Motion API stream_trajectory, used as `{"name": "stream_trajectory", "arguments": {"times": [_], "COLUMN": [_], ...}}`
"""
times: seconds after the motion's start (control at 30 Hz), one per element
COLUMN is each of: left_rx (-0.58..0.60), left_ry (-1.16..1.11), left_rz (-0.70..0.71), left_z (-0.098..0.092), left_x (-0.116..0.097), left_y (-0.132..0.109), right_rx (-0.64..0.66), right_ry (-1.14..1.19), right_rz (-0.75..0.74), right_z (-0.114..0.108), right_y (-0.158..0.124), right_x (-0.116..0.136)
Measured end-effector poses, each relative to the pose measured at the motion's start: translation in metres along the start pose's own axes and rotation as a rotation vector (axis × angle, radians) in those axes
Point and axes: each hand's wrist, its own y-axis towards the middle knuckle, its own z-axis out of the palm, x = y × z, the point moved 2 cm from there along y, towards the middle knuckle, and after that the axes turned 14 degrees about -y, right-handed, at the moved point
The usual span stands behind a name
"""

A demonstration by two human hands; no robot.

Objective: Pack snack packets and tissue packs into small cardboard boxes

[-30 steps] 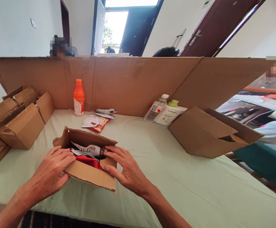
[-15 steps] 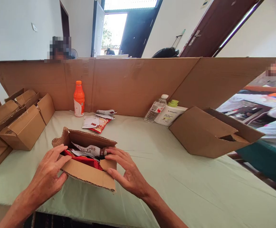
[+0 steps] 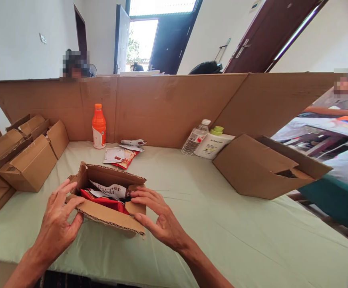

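Observation:
A small open cardboard box stands on the cloth in front of me. Inside lie a red packet and a white packet printed "Super Meal", partly covered by the flaps. My left hand holds the box's left end, with the index finger over the front flap and the thumb at its outer side. At the other end, my right hand has its fingers over the side flap and its thumb at the front corner. Behind the box are several red and white packets and an orange bottle.
Cardboard boxes are grouped at the left. A clear bottle and a white green-capped bottle lean beside a larger tilted box. A cardboard partition runs along the back. Other people are partly visible beyond it.
My left hand has slid slightly left, its fingers drawing back from inside the box toward its left edge. The right hand stays at its end. The view has shifted a little.

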Motion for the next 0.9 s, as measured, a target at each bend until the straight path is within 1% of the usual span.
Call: {"name": "stream_trajectory", "arguments": {"times": [0.17,0.37,0.5,0.63,0.73,0.9], "left_rx": [0.023,0.015,0.035,0.029,0.011,0.009], "left_ry": [-0.03,-0.083,-0.094,-0.091,-0.092,-0.11], "left_rz": [0.047,0.181,0.181,0.187,0.212,0.239], "left_z": [0.004,0.004,0.004,0.005,0.004,0.002], "left_x": [0.001,0.001,0.001,0.003,0.003,0.003], "left_y": [-0.001,0.0,0.001,0.002,0.004,0.008], "right_rx": [0.021,0.027,0.009,0.012,0.028,0.057], "right_ry": [-0.007,-0.017,-0.049,-0.058,-0.058,-0.068], "right_rz": [0.005,0.0,-0.052,-0.091,-0.057,0.057], "right_z": [0.001,0.003,0.005,0.005,0.004,0.007], "right_y": [0.001,0.006,0.006,0.006,0.007,0.011], "right_x": [-0.001,-0.006,-0.006,-0.005,-0.004,-0.001]}}
